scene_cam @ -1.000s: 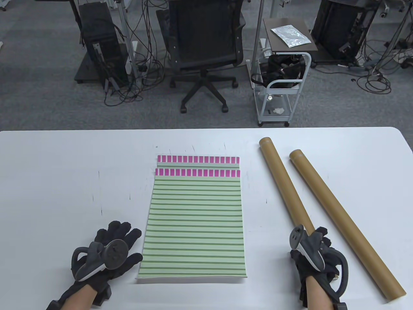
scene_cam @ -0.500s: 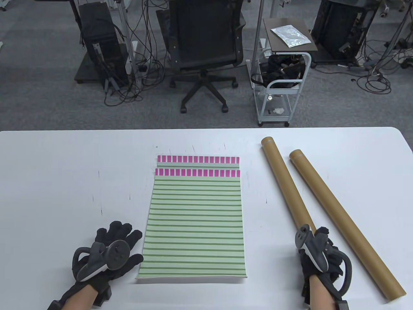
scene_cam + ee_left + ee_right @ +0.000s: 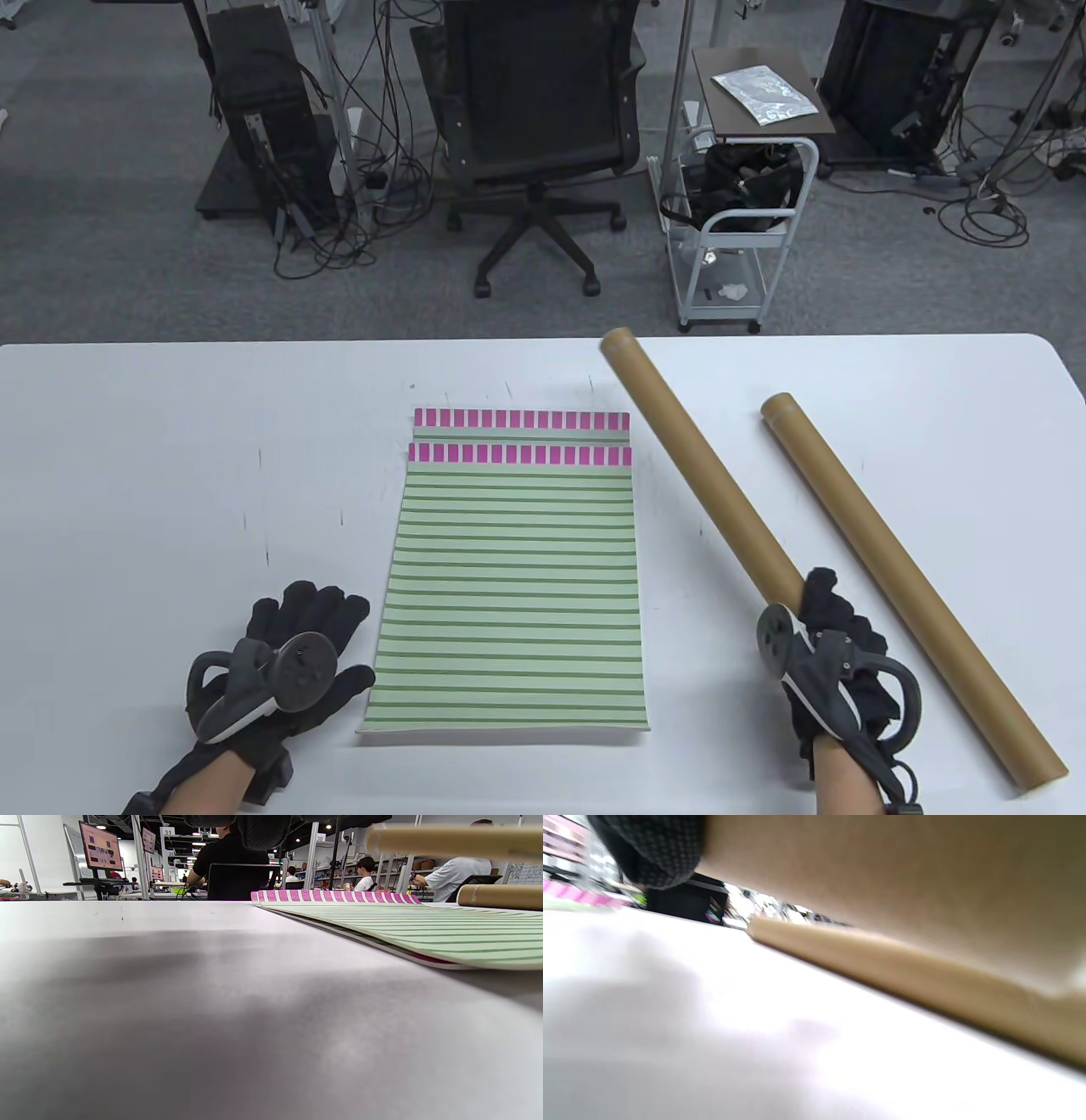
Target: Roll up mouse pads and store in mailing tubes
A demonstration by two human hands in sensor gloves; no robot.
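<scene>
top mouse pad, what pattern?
The top mouse pad has light green with dark green stripes and a band of magenta blocks at its far edge; clearest in the table view.

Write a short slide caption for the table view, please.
Right hand lifts one mailing tube beside two stacked striped mouse pads; left hand rests open.

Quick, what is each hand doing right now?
Left hand: open, resting flat on the table.
Right hand: gripping a cardboard tube, lifted.

place: office-lab | cues: office chair (image 3: 536, 127), floor cables (image 3: 988, 212), trolley (image 3: 738, 246), wall monitors (image 3: 101, 846)
</scene>
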